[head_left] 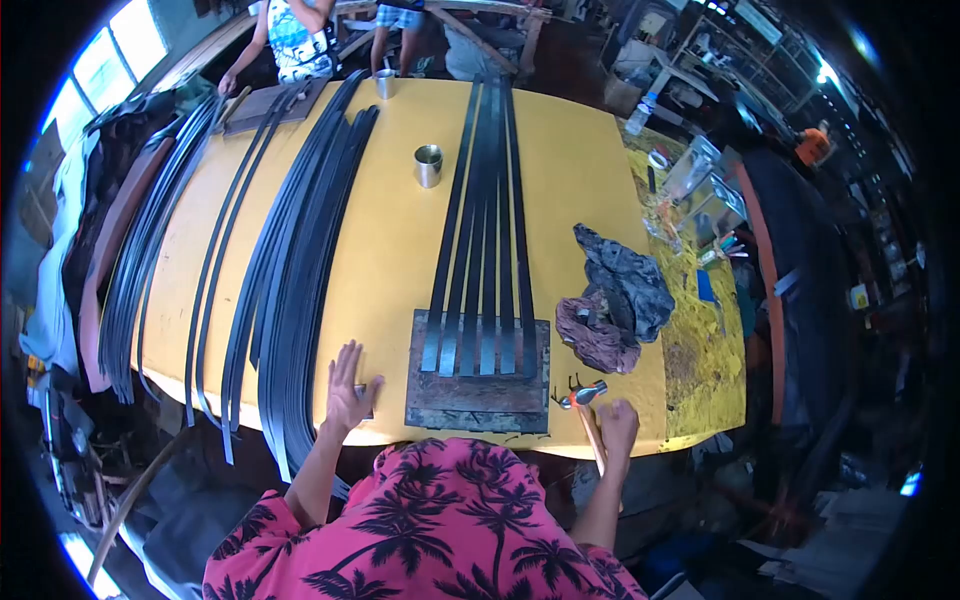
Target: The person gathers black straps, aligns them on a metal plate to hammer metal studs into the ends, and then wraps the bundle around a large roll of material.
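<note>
My left hand [349,388] lies flat on the yellow table [400,250], fingers spread, over a small object near the front edge. My right hand [616,425] grips the wooden handle of a hammer [583,398], whose head rests on the table beside a dark board [478,395]. The ends of several long black strips [487,220] lie side by side on that board and run away from me up the table.
More black strips [300,260] curve along the table's left side. A metal cup [428,165] stands mid-table, another cup [385,83] farther back. Dark rags [615,295] lie to the right, with small clutter beyond. Other people [300,40] stand at the far end.
</note>
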`<state>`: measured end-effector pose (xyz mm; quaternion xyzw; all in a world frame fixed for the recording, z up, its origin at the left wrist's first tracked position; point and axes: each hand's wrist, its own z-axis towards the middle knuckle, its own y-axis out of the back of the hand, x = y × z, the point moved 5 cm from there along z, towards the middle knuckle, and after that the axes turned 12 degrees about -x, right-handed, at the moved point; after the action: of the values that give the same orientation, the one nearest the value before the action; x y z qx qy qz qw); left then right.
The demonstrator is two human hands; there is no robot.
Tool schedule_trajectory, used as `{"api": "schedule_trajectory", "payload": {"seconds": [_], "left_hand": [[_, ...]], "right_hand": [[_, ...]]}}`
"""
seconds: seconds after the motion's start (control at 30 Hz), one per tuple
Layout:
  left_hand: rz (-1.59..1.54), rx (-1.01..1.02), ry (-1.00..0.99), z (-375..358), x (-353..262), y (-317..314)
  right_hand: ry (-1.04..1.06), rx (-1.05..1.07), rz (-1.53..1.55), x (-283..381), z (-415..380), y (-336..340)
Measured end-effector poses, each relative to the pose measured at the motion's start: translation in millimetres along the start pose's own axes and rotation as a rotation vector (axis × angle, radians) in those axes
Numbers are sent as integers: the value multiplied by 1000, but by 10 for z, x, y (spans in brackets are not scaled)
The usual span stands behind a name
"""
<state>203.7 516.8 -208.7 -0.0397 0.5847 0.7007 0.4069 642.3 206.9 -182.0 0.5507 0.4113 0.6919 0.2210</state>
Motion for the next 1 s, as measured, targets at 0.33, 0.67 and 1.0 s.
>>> {"api": "schedule_trajectory", "payload": {"seconds": [0.33, 0.67, 1.0], "left_hand": [[-95, -152, 463, -624, 340, 158], [224, -225, 441, -570, 99, -236], [365, -153, 562, -593, 404, -380]], "right_hand": [[-82, 256, -172, -795, -448, -74], [-4, 336, -153, -565, -382, -14], [202, 462, 51, -723, -232, -95]]}}
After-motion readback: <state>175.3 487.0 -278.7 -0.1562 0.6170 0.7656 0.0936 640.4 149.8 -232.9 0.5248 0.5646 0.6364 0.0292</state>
